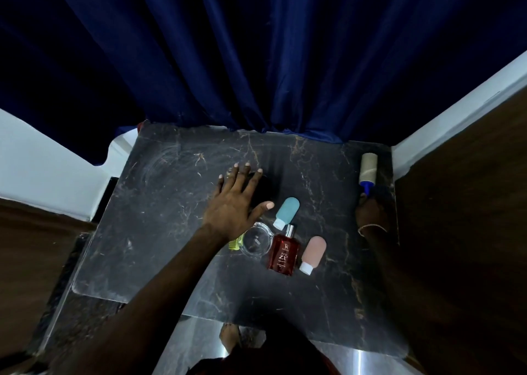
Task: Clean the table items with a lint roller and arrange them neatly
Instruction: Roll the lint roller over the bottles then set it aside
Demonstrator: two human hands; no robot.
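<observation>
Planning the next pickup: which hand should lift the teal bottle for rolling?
Left. The left hand lies open right beside the teal bottle, thumb nearly touching it. The right hand is shut on the lint roller at the table's right edge.

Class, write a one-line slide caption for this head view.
Left hand spread over a dark object; right hand holding lint roller beside bottles on marble table.

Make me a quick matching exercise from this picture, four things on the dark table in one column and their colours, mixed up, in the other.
Things:
1. lint roller handle
2. perfume bottle
3. comb
4. squeeze bottle nearest the perfume cap

Colours:
A. yellow-green
B. teal
C. blue
D. red

Pairs: 1-C, 2-D, 3-A, 4-B
</observation>
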